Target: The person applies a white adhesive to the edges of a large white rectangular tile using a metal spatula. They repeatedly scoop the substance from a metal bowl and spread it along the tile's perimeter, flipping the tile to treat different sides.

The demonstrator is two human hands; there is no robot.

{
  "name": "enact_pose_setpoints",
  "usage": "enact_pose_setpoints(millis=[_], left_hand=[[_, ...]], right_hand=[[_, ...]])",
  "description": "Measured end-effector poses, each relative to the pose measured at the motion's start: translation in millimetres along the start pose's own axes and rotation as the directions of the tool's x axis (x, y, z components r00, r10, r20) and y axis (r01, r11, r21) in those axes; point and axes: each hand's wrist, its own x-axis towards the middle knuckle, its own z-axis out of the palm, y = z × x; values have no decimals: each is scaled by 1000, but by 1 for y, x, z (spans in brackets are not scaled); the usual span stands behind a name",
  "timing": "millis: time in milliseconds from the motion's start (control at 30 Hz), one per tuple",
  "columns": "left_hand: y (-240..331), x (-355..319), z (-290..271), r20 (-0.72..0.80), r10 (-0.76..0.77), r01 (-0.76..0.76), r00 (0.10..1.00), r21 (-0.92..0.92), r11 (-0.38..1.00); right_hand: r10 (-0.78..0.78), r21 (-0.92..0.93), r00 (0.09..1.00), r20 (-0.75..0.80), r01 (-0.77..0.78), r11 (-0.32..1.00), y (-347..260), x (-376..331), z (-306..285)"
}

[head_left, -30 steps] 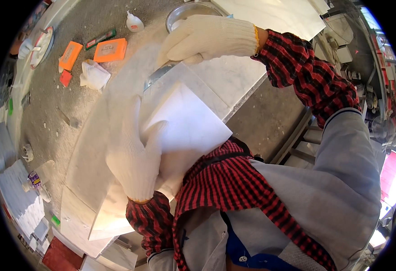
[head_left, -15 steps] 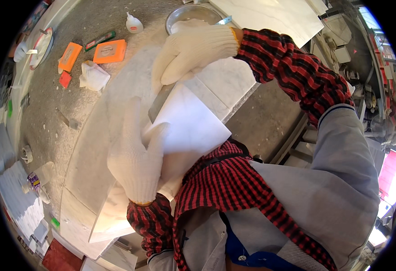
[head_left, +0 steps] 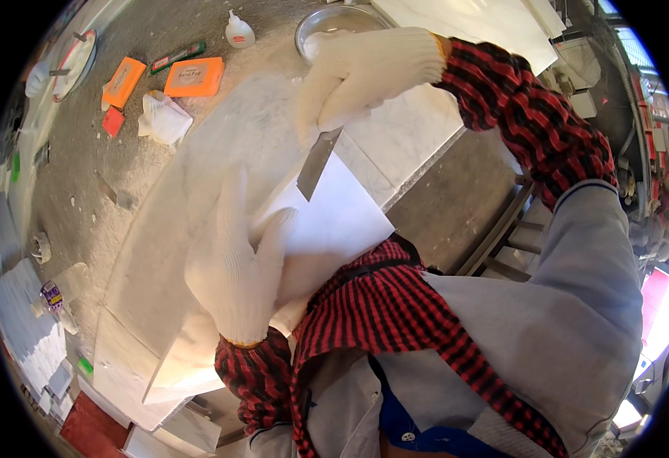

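Observation:
My right hand, in a white knitted glove, grips one end of a flat grey metal blade. The blade's lower end hangs over a white stone slab. My left hand, gloved too, lies on the slab with its fingers stretched out and its thumb apart. The slab rests on the marbled stone worktop, close to my apron. Just beyond my right hand stands a round metal bowl, its contents mostly hidden by the glove.
Orange hand pads, a dark green packet, a crumpled white cloth and a white squeeze bottle lie at the upper left. A scraper is further left. Stone tiles sit at the back right.
My right hand has moved right with the blade, whose lower end now shows over the slab. My left hand stays almost where it was. The whole view has shifted slightly.

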Motion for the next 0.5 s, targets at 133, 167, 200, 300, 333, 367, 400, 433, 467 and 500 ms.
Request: enact_pose_setpoints(millis=[133, 167, 200, 300, 333, 367, 400, 433, 467, 500], left_hand=[[-2, 0, 1, 7, 14, -14, 1000, 1, 1000], [-1, 0, 0, 5, 17, -17, 1000, -1, 1000], [0, 0, -1, 5, 14, -14, 1000, -10, 1000], [1, 0, -2, -2, 14, -14, 1000, -20, 1000], [1, 0, -2, -6, 15, -15, 1000, -20, 1000], [2, 0, -3, 3, 10, -10, 1000, -23, 1000], [4, 0, -3, 12, 4, -4, 1000, -26, 1000], [5, 0, -4, 21, 0, 1, 1000, -30, 1000], [4, 0, -3, 0, 14, -14, 1000, -29, 999], [3, 0, -1, -22, 29, -30, 999, -28, 999]], right_hand=[[-33, 125, 986, -162, 54, 991, -5, -3, 10], [-78, 174, 983, -168, 107, 979, -3, 1, 9], [-122, 222, 977, -175, 160, 962, -1, 5, 10], [-234, 196, 962, -138, 258, 946, -1, 16, 15], [-252, 190, 961, -115, 271, 944, 1, 22, 18], [-268, 184, 959, -92, 281, 942, 5, 30, 21], [-283, 177, 957, -69, 291, 940, 7, 33, 21], [-271, 187, 962, -40, 274, 943, 8, 32, 19], [-263, 198, 965, -1, 258, 946, 9, 32, 18], [-255, 209, 966, 38, 242, 948, 11, 32, 16]])
